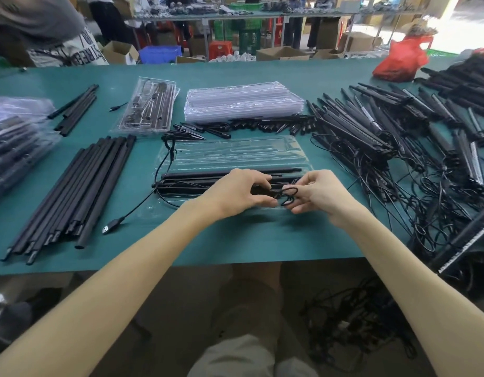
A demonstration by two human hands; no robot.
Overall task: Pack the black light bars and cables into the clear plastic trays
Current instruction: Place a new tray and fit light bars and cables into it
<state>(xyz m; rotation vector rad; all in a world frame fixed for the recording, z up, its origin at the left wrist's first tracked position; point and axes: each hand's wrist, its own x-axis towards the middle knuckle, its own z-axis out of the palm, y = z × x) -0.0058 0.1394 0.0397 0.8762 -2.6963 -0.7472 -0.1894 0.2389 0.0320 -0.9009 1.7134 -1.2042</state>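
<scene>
The person's knees (pixel 243 336) are showing nearest, under the edge of the green table (pixel 235 240), and both bare forearms are reaching forward over it. The left hand (pixel 235 194) is curling its fingers and thumb around one end of a small coil of black cable (pixel 288 195), pinching it. The right hand (pixel 319 194) is pinching the other side of the same coil, with a loop of it sticking up between the fingers. Both hands are hovering just above the near edge of a clear tray (pixel 235 153) lying flat in the middle of the table.

Black light bars (pixel 208 178) are lying lengthwise in the near half of this tray, while its far half is showing bare plastic. A cable is trailing out of the tray's left end and ending in a plug (pixel 110 228) on the table.

To the left, a bundle of long black rods (pixel 80 194) is lying at a slant. Behind the tray, a row of small black pieces (pixel 262 125) is running in front of a stack of trays (pixel 240 102), and a filled tray (pixel 148 110) is sitting beside that stack. To the right, a big pile of bars and tangled wires (pixel 385 137) is spreading toward the table's edge. A red bag (pixel 401 61) is sitting at the far right.
</scene>
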